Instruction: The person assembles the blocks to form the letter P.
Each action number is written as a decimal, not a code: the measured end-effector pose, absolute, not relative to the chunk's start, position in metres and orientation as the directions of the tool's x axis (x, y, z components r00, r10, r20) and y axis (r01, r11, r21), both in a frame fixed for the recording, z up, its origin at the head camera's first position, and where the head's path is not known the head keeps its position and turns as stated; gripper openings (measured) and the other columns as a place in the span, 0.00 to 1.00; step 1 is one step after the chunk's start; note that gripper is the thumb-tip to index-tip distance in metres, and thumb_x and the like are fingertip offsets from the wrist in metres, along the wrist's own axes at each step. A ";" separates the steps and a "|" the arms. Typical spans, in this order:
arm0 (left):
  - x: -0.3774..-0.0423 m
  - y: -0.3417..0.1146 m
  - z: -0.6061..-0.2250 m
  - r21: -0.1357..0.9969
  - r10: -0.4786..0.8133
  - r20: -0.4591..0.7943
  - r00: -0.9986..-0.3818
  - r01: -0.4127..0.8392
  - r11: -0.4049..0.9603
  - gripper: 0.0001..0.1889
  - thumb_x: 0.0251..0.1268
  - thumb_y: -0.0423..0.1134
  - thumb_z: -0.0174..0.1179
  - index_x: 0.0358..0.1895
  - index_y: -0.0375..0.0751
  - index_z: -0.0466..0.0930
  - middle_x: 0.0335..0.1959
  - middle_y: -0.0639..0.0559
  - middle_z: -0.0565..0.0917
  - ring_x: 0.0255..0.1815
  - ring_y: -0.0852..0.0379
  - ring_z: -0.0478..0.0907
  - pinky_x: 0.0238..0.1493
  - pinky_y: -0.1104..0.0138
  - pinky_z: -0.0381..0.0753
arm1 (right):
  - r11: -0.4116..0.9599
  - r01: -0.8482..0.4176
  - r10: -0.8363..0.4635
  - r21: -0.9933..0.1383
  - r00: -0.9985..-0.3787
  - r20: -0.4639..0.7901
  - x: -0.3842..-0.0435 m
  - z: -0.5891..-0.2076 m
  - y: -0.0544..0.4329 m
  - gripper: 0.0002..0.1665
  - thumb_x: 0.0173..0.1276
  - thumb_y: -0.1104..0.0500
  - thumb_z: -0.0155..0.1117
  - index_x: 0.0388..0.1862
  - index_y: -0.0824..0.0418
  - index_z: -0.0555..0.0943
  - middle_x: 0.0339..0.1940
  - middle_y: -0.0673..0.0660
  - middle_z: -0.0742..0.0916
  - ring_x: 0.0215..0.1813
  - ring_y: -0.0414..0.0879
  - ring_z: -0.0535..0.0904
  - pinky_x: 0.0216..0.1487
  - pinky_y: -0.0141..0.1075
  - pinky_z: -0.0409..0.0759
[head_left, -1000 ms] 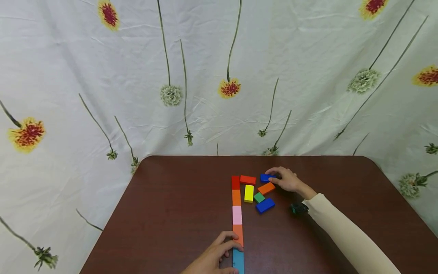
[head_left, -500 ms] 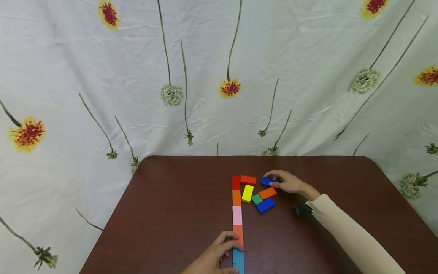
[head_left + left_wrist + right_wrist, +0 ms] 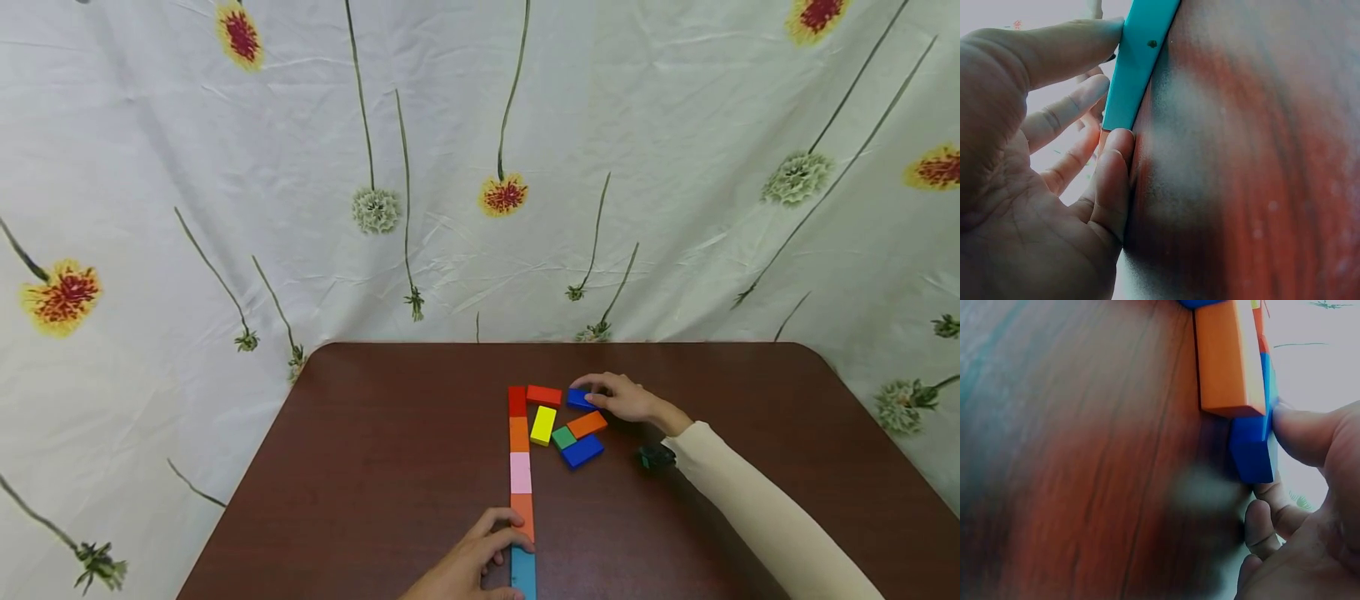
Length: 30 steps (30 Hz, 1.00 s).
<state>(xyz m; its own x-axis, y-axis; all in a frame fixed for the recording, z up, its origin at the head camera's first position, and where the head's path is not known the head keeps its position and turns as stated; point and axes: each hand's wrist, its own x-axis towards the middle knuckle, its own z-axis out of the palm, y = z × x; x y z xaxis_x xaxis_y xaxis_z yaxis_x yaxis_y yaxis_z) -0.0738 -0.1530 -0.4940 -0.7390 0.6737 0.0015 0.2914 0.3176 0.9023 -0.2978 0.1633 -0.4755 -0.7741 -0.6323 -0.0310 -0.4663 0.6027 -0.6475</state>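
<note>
In the head view my left hand [image 3: 480, 550] rests at the near end of a straight row of blocks, its fingers lying over a coral block [image 3: 522, 504] and a teal block [image 3: 523, 573]. The left wrist view has the thumb against the teal block [image 3: 1138, 62], the fingers loosely bent. At the far right of the group, my right hand [image 3: 626, 398] pinches a blue block [image 3: 577, 398] between thumb and fingers. An orange block [image 3: 1225, 359] lies right beside that blue block [image 3: 1254, 450] in the right wrist view.
Farther up the row lie pink [image 3: 521, 473], orange [image 3: 519, 435] and red [image 3: 517, 402] blocks. Right of it are another red block [image 3: 544, 395], a tilted yellow block [image 3: 543, 426], a green block [image 3: 564, 437] and a second blue block [image 3: 582, 452]. Flowered cloth [image 3: 450, 275] hangs behind the table [image 3: 360, 467].
The orange block shifted right and nearer, and the green one left, against each other. The yellow block turned slightly. My right hand brought its blue block nearer, then left. My left hand stayed put.
</note>
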 end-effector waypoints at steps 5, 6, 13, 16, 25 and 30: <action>-0.075 -0.153 -0.494 0.899 0.673 0.002 -0.739 0.296 0.322 0.20 0.68 0.47 0.65 0.59 0.45 0.77 0.64 0.43 0.63 0.44 0.70 0.65 0.45 0.76 0.69 | 0.623 -0.444 -0.617 -0.644 -0.785 -0.056 -0.298 -0.475 0.161 0.18 0.79 0.58 0.54 0.62 0.59 0.78 0.43 0.58 0.80 0.43 0.50 0.71 0.43 0.43 0.66; -0.075 -0.153 -0.494 0.900 0.672 -0.003 -0.740 0.292 0.325 0.20 0.68 0.47 0.65 0.59 0.46 0.77 0.64 0.44 0.63 0.44 0.70 0.65 0.44 0.76 0.69 | 0.634 -0.434 -0.605 -0.640 -0.794 -0.061 -0.298 -0.475 0.161 0.18 0.78 0.57 0.55 0.62 0.58 0.79 0.43 0.57 0.79 0.44 0.50 0.71 0.43 0.45 0.65; -0.074 -0.153 -0.493 0.905 0.664 -0.030 -0.747 0.262 0.336 0.19 0.68 0.46 0.65 0.59 0.46 0.77 0.64 0.45 0.63 0.44 0.70 0.65 0.43 0.76 0.69 | 0.675 -0.422 -0.531 -0.605 -0.847 -0.001 -0.296 -0.477 0.147 0.19 0.72 0.51 0.65 0.58 0.56 0.81 0.47 0.57 0.83 0.51 0.55 0.75 0.48 0.55 0.61; -0.074 -0.152 -0.493 0.906 0.662 -0.039 -0.748 0.253 0.339 0.19 0.68 0.45 0.65 0.59 0.46 0.78 0.64 0.45 0.63 0.44 0.70 0.65 0.43 0.76 0.69 | 0.677 -0.422 -0.518 -0.603 -0.855 0.017 -0.295 -0.476 0.139 0.20 0.69 0.49 0.68 0.56 0.56 0.82 0.46 0.57 0.83 0.51 0.56 0.74 0.46 0.54 0.59; -0.074 -0.152 -0.494 0.902 0.664 -0.011 -0.747 0.279 0.328 0.19 0.67 0.45 0.66 0.59 0.45 0.77 0.64 0.44 0.63 0.44 0.70 0.65 0.44 0.76 0.69 | 0.744 -0.414 -0.485 -0.525 -0.874 0.001 -0.294 -0.476 0.123 0.22 0.66 0.47 0.71 0.55 0.55 0.83 0.45 0.55 0.84 0.49 0.53 0.75 0.45 0.52 0.60; -0.074 -0.152 -0.493 0.903 0.659 -0.027 -0.752 0.264 0.338 0.19 0.67 0.45 0.66 0.58 0.45 0.77 0.64 0.44 0.63 0.44 0.70 0.65 0.44 0.76 0.69 | 0.751 -0.417 -0.473 -0.512 -0.881 0.023 -0.294 -0.477 0.121 0.21 0.66 0.47 0.71 0.53 0.55 0.83 0.44 0.55 0.84 0.47 0.51 0.76 0.43 0.51 0.59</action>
